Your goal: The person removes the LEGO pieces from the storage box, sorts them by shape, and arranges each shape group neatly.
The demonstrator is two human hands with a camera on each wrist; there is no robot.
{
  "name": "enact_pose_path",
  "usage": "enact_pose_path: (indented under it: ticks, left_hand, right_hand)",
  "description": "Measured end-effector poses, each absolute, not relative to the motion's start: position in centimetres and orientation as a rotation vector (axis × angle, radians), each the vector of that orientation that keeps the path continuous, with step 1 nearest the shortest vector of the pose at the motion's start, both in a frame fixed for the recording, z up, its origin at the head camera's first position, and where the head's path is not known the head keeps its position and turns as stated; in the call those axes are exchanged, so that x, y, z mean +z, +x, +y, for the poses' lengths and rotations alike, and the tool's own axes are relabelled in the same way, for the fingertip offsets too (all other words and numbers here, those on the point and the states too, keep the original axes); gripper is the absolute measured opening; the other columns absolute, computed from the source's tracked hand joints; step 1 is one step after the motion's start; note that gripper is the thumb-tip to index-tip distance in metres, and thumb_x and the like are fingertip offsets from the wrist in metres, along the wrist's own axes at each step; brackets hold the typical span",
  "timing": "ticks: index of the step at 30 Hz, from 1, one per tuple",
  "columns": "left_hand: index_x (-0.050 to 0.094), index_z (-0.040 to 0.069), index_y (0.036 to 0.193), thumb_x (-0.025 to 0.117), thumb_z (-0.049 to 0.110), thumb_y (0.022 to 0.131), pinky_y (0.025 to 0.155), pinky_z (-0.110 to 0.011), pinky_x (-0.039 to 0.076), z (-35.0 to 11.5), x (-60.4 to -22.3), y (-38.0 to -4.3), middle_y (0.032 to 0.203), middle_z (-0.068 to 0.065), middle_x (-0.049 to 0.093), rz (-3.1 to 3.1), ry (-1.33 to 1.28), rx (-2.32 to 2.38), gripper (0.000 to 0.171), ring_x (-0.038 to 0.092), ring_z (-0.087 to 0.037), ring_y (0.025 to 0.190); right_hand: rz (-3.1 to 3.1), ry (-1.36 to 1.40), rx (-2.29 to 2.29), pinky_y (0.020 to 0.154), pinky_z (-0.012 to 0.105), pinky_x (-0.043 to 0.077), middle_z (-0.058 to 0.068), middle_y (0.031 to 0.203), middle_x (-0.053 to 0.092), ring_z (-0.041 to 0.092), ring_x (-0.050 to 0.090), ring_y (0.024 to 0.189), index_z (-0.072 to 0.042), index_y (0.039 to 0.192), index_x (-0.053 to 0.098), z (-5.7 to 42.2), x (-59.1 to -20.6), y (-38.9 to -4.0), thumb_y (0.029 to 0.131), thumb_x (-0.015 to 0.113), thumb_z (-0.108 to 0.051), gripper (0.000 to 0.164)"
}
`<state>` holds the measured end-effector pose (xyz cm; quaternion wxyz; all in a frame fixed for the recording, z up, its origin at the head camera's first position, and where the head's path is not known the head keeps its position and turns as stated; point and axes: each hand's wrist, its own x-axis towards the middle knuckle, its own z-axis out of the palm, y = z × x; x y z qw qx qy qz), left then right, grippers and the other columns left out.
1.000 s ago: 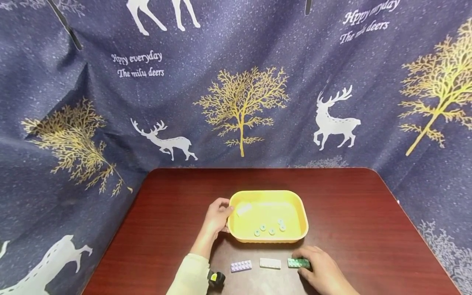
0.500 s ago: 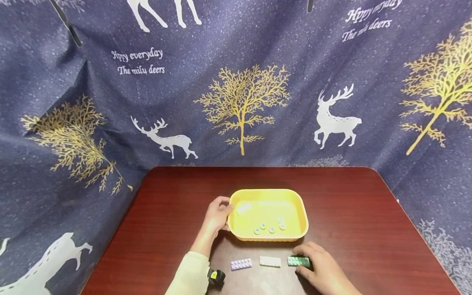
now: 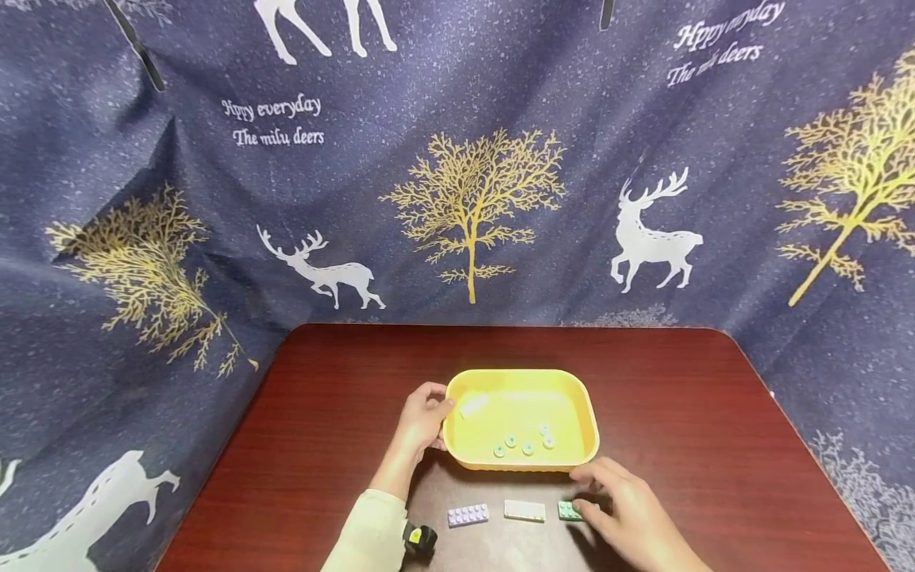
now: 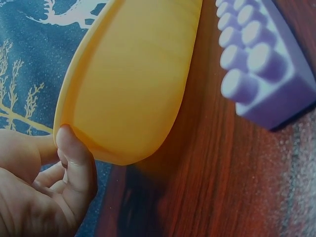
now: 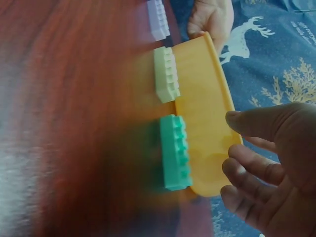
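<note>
My left hand (image 3: 420, 417) grips the left rim of a yellow plastic basin (image 3: 520, 464), its thumb over the edge in the left wrist view. Below the basin lie three studded toy bricks in a row: purple (image 3: 468, 515), whitish (image 3: 525, 510) and green (image 3: 569, 510). My right hand (image 3: 632, 512) hovers over the green brick, fingers loosely bent and holding nothing. Its thumb partly hides that brick in the head view, while the forefinger reaches close to the basin's near right corner. In the right wrist view the green brick (image 5: 175, 153) shows apart from the fingers.
Several small round pieces (image 3: 528, 448) and a pale rectangular piece (image 3: 473, 406) lie inside the basin. The dark red wooden table (image 3: 686, 397) ends at a blue printed cloth (image 3: 429, 95) hanging behind. A black camera strap (image 3: 419, 539) sits on the left wrist.
The right hand has come up off the green brick, its thumb and fingers leaving the brick and shifting toward the basin. The left hand, basin and bricks stay put.
</note>
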<state>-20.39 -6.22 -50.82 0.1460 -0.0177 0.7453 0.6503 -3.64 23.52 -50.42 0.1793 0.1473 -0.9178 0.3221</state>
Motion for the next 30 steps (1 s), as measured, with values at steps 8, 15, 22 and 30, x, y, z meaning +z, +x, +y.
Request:
enact_pose_path:
  ticks: [8, 15, 22, 30]
  left_hand:
    - [0.057, 0.001, 0.129, 0.062, 0.011, 0.100, 0.037, -0.027, 0.053, -6.4, -50.7, -20.4, 0.095, -0.024, 0.066, 2.137, -0.055, 1.879, 0.031, 0.056, -0.016, 0.047]
    - [0.057, 0.001, 0.129, 0.062, 0.011, 0.101, 0.038, -0.027, 0.054, -6.4, -51.1, -20.6, 0.095, -0.025, 0.066, 2.130, -0.047, 1.883, 0.031, 0.056, -0.016, 0.047]
    - [0.057, 0.002, 0.128, 0.063, 0.013, 0.101, 0.039, -0.028, 0.055, -6.5, -51.3, -20.5, 0.096, -0.024, 0.067, 2.125, -0.054, 1.879, 0.029, 0.058, -0.018, 0.049]
    - [0.057, 0.001, 0.128, 0.062, 0.011, 0.101, 0.037, -0.027, 0.053, -6.4, -51.2, -20.6, 0.094, -0.024, 0.067, 2.112, -0.052, 1.890, 0.029, 0.058, -0.017, 0.048]
  right_hand:
    - [-2.543, 0.401, 0.951, 0.058, 0.020, 0.051, -0.019, 0.096, 0.063, 0.001, 0.062, 0.076, -0.021, 0.108, 0.068, 22.9, -49.2, -4.5, 0.071, 0.090, -0.001, 0.047]
    - [-2.545, 0.422, 0.992, 0.055, 0.021, 0.051, -0.016, 0.093, 0.065, -0.004, 0.056, 0.071, -0.026, 0.112, 0.066, 22.6, -48.8, -5.4, 0.073, 0.089, -0.002, 0.051]
    - [-2.525, 0.443, 0.989, 0.056, 0.022, 0.053, -0.015, 0.094, 0.064, 0.000, 0.058, 0.071, -0.027, 0.113, 0.067, 22.0, -48.6, -6.7, 0.074, 0.089, -0.005, 0.050]
    - [-2.487, 0.523, 0.987, 0.057, 0.019, 0.050, -0.017, 0.098, 0.065, 0.008, 0.060, 0.080, -0.023, 0.115, 0.068, 21.1, -47.6, -8.1, 0.075, 0.088, -0.004, 0.049]
